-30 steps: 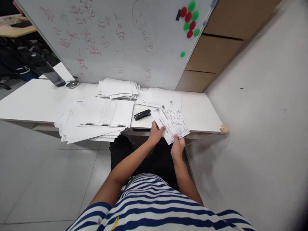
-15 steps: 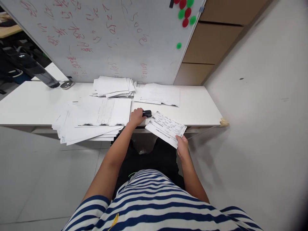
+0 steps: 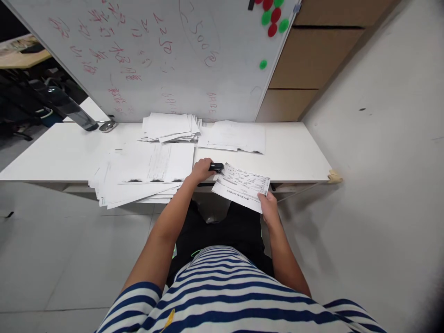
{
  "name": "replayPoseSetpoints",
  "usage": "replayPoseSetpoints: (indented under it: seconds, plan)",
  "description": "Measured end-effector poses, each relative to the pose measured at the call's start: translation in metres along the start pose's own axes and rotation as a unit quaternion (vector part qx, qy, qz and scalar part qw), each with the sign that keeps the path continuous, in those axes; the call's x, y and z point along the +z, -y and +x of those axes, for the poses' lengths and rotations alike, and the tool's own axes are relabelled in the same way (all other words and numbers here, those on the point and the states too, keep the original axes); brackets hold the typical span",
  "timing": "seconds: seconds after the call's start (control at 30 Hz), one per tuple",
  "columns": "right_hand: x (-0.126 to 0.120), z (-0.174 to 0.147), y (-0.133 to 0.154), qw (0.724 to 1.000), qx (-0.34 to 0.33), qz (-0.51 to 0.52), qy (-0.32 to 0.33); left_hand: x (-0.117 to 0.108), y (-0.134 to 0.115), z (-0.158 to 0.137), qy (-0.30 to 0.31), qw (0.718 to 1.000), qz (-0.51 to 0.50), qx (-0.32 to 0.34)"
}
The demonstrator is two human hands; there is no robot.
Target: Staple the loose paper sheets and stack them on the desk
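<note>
My left hand [image 3: 202, 170] is closed round a black stapler [image 3: 217, 167] just above the front part of the white desk. The stapler's nose meets the upper left corner of a printed sheet [image 3: 241, 186]; whether the corner lies between its jaws I cannot tell. My right hand [image 3: 268, 206] pinches that sheet at its lower right edge, thumb on top. The paper is tilted and sticks out past the desk's front edge. It may be more than one sheet; the layers are not clear.
On the desk [image 3: 291, 159] lie a fanned paper pile [image 3: 149, 162] overhanging the front edge, a second pile [image 3: 169, 126] and some flat sheets [image 3: 239, 135]. A bottle [image 3: 74, 111] and a mouse [image 3: 107, 126] are at the left. A whiteboard [image 3: 229, 60] stands behind.
The sheet has turned slightly, and its upper left corner has come up against the stapler's nose. The whole view has shifted a little as the head moved.
</note>
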State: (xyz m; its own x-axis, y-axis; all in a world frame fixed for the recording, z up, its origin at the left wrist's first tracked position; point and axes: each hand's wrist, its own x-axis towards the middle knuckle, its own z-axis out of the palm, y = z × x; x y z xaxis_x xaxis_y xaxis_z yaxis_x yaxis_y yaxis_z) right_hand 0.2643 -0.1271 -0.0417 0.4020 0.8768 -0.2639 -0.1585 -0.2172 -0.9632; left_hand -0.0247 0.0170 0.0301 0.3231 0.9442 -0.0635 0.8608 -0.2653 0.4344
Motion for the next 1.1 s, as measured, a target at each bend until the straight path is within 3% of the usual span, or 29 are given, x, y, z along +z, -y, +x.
replayPoseSetpoints:
  seconds: [0.17, 0.33, 0.43, 0.5, 0.63, 0.67, 0.7, 0.77, 0.83, 0.87, 1.0, 1.1]
  plan:
    - [-0.002, -0.001, 0.003, 1.000, 0.013, 0.004, 0.009, -0.002, 0.000, 0.000, 0.001, 1.000, -0.004, -0.001]
    - [0.009, -0.004, 0.016, 0.996, 0.021, 0.031, 0.080, -0.001, -0.002, -0.001, 0.006, 1.000, -0.002, 0.003]
    - [0.014, -0.001, 0.022, 0.994, 0.035, 0.049, 0.089, -0.006, -0.001, -0.003, 0.017, 1.000, 0.000, 0.017]
    - [0.015, 0.002, 0.023, 0.994, 0.040, 0.067, 0.079, -0.017, 0.001, -0.003, 0.051, 0.998, -0.023, 0.020]
    - [0.012, 0.004, 0.020, 0.992, 0.054, 0.092, 0.069, -0.048, -0.001, 0.007, 0.189, 0.974, -0.123, 0.018]
    - [0.011, 0.004, 0.018, 0.991, 0.059, 0.094, 0.068, -0.054, -0.005, 0.011, 0.190, 0.969, -0.159, 0.017]
    - [0.011, 0.002, 0.017, 0.991, 0.063, 0.095, 0.067, -0.058, -0.012, 0.016, 0.158, 0.968, -0.196, 0.010]
    - [0.010, -0.001, 0.014, 0.991, 0.064, 0.096, 0.065, -0.055, -0.028, 0.027, 0.024, 0.971, -0.236, -0.031]
    - [0.011, -0.005, 0.010, 0.992, 0.054, 0.100, 0.060, -0.040, -0.046, 0.038, -0.117, 0.970, -0.198, -0.077]
    - [0.011, -0.007, 0.009, 0.992, 0.048, 0.101, 0.054, -0.030, -0.054, 0.042, -0.156, 0.972, -0.158, -0.082]
    - [0.012, -0.012, 0.006, 0.996, 0.038, 0.073, 0.036, 0.014, -0.065, 0.052, -0.170, 0.984, -0.004, -0.052]
    - [0.011, -0.011, 0.007, 0.996, 0.037, 0.069, 0.035, 0.031, -0.060, 0.057, -0.162, 0.985, 0.063, -0.012]
